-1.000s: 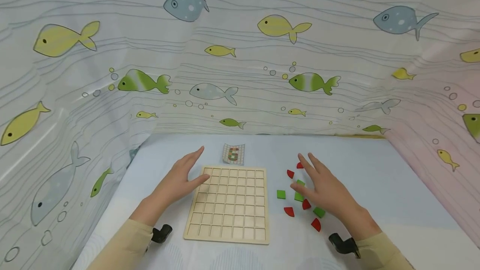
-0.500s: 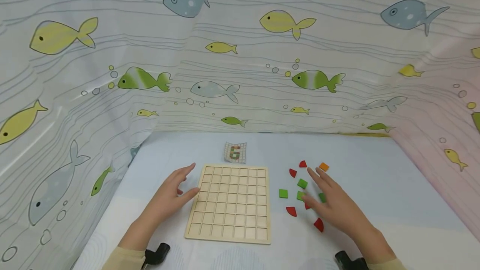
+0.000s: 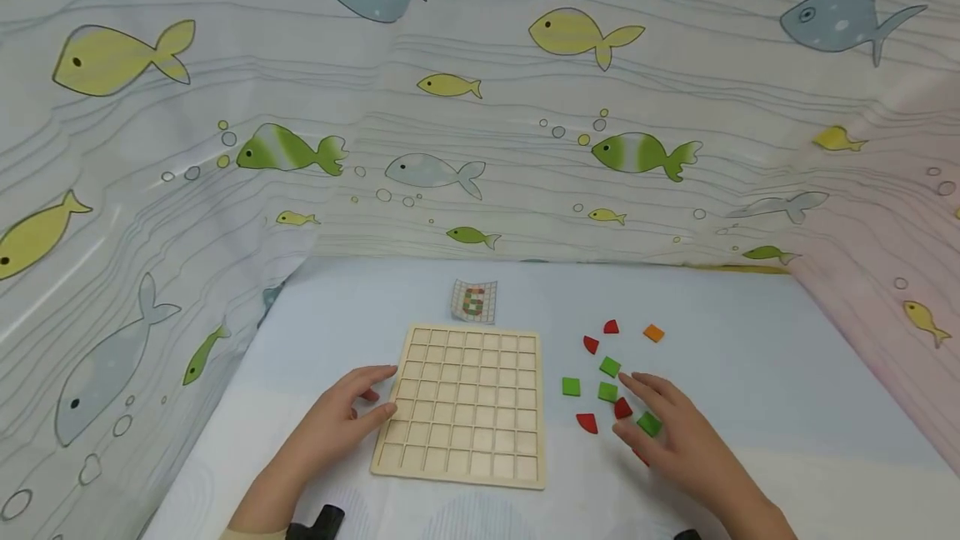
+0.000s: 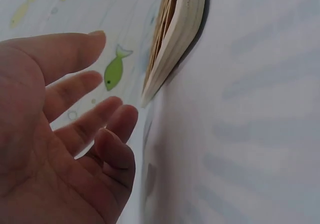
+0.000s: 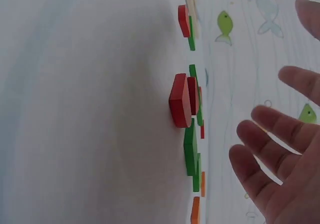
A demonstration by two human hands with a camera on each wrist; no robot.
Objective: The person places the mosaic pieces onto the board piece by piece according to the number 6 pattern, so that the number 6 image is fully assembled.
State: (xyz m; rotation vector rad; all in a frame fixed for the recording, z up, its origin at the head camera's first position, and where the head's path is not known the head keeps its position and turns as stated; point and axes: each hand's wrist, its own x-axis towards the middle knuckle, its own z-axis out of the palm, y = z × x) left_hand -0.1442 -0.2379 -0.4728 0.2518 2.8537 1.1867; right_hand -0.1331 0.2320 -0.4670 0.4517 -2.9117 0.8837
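A pale wooden grid board lies flat on the table with its squares bare. My left hand hovers at the board's left edge, fingers loosely bent and holding nothing; in the left wrist view a gap shows between the fingers and the board's corner. To the right of the board are scattered several green squares and red quarter-round pieces. Over the nearer ones hangs my right hand, with relaxed fingers and nothing in its grasp. It partly hides a red piece, which the right wrist view shows on the table.
An orange square lies beyond the right hand. Behind the board is a small gridded paper card with a coloured figure printed on it. A fish-patterned curtain rises around the table's back and sides.
Both hands have moved down and back toward the near side. The right hand has uncovered the orange square and several green and red pieces. The view has shifted slightly.
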